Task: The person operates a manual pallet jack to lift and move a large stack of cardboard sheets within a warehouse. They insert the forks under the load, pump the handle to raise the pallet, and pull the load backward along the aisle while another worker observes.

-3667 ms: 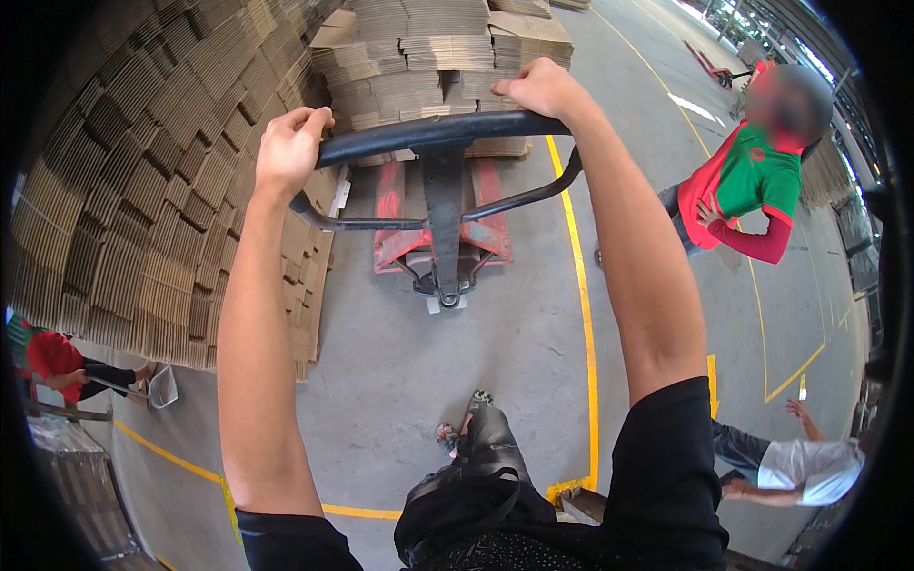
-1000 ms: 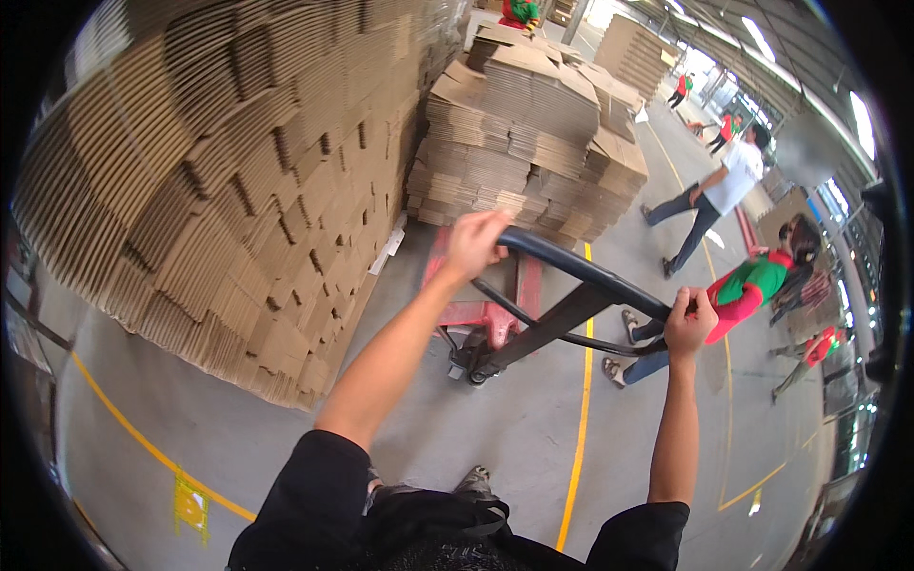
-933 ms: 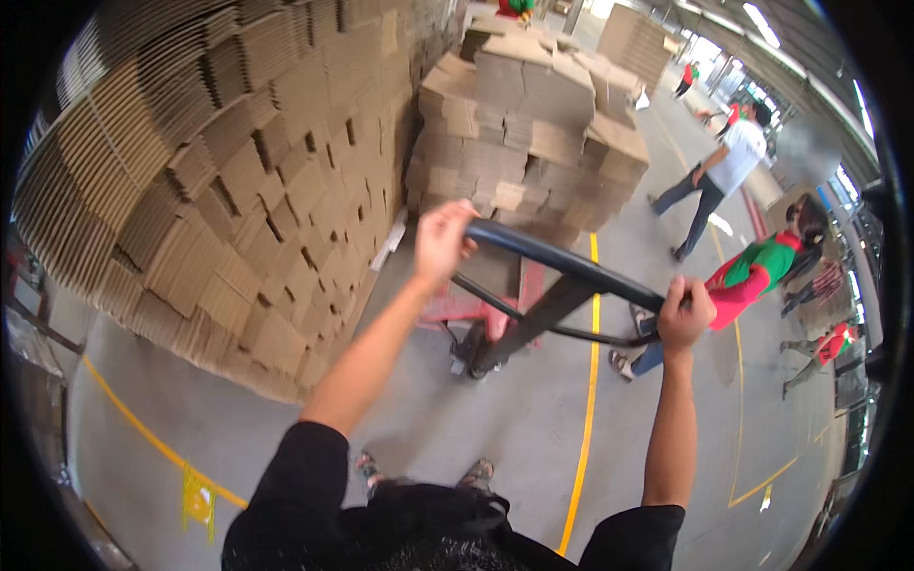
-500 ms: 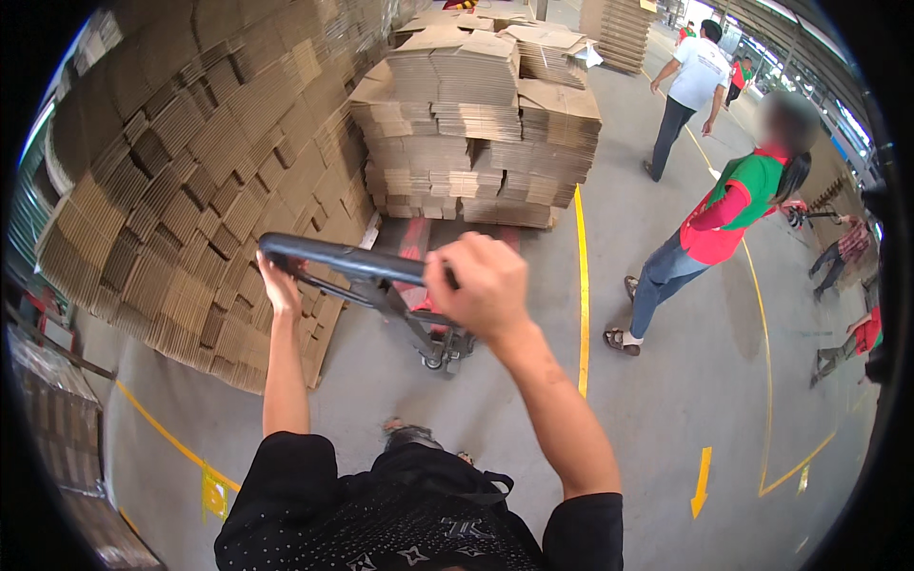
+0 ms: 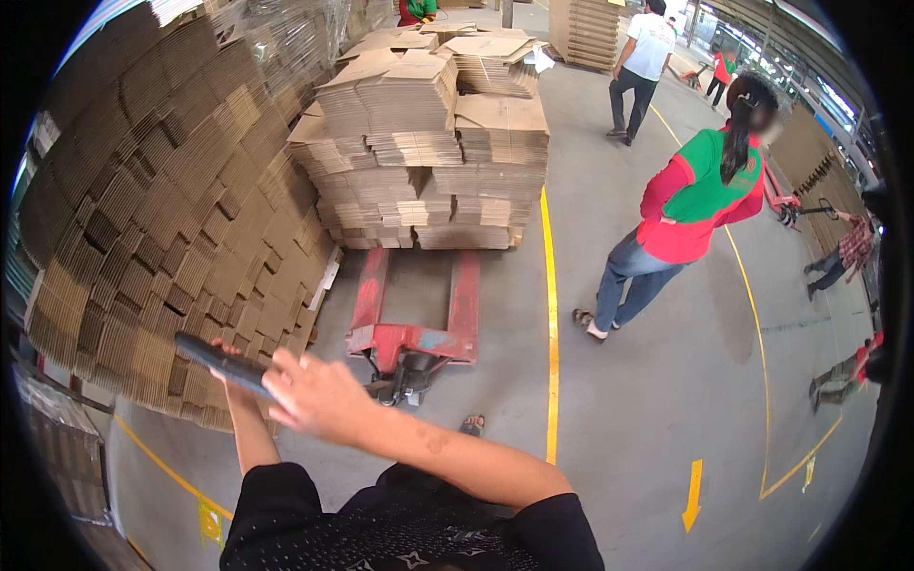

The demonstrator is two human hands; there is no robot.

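Observation:
My right hand (image 5: 314, 392) is closed round the right part of a pallet jack's black handle (image 5: 200, 354). At the handle's left part, my left hand (image 5: 227, 354) grips from below, partly hidden behind it. The handle is swung left of the red pallet jack body (image 5: 405, 341), which stands on the floor ahead of me. Its two red forks (image 5: 464, 285) point away from me, and their far ends pass out of sight at the bottom of a stack of flat brown cardboard (image 5: 428, 181).
A tall slanting wall of bundled cardboard (image 5: 171, 257) stands close on the left. Right of a yellow floor line (image 5: 550, 333) a person in green and red (image 5: 700, 200) stands sideways. Another person in white (image 5: 647, 52) is farther off. A second pallet jack (image 5: 785, 205) is at the right.
Both hands have swung the handle left and down. More of the red forks shows in front of the cardboard stack. The person in green and red has turned away; the one in white is farther off.

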